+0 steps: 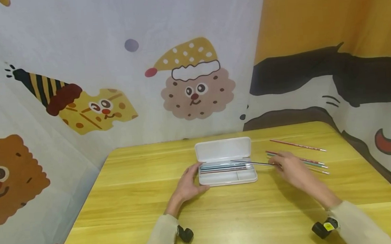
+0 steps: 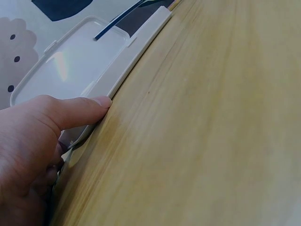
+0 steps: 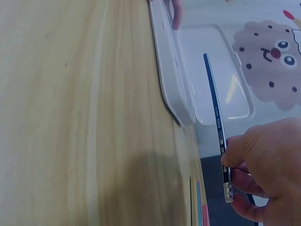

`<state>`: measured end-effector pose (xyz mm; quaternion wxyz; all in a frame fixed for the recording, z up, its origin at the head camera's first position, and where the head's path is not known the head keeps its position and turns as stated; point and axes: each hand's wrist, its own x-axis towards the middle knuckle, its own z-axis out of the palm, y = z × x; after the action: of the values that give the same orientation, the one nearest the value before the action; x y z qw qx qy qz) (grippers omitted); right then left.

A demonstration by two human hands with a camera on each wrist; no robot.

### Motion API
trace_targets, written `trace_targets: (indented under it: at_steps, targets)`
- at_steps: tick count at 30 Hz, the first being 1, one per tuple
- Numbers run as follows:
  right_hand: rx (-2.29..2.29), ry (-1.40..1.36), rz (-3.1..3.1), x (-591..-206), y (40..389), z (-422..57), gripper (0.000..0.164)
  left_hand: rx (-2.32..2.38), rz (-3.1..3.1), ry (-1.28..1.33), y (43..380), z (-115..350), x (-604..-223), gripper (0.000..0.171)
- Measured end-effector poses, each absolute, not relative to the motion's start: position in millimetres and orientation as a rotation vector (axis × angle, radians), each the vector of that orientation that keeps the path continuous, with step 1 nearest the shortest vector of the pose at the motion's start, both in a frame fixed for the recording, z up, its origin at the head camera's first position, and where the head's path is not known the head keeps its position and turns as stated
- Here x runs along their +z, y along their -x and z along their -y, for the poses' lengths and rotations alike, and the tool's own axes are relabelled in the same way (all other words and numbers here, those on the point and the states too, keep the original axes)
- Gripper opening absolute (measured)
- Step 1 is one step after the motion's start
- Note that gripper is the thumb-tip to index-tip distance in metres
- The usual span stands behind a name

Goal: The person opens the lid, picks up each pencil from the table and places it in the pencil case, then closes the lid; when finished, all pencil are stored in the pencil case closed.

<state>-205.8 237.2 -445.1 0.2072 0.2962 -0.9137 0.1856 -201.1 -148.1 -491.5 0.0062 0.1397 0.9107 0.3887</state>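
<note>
Right wrist: right grip [image 3: 268,169] pinches pencil [image 3: 217,113] near its back end, right of case [image 1: 219,178]; likely light, stiff, slick; best held mid-shaft; left grip [image 1: 187,184] clasps case's left end.

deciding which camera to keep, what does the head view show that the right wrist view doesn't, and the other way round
Only the head view: the row of pencils inside the white case, the cheese cartoon and both sleeves.

Only the right wrist view: the metal-banded end of the held pencil and the lettering on its barrel.

Both: the right hand gripping that pencil, the case with its open lid, the left hand (only partly in the wrist view), loose pencils on the table, and the round cookie cartoon.
</note>
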Motion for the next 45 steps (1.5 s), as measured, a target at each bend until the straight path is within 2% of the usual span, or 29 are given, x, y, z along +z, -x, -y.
trace_targets:
  at_steps: [21, 45]
  targets:
    - [0.529, -0.970, 2.499, -445, 223, -192, 0.022, 1.223, -2.865, -0.462, 201, 148, -496, 0.090]
    - [0.509, -1.005, 2.544, -457, 233, -152, 0.022, 1.205, -2.867, -0.453, 202, 148, -495, 0.091]
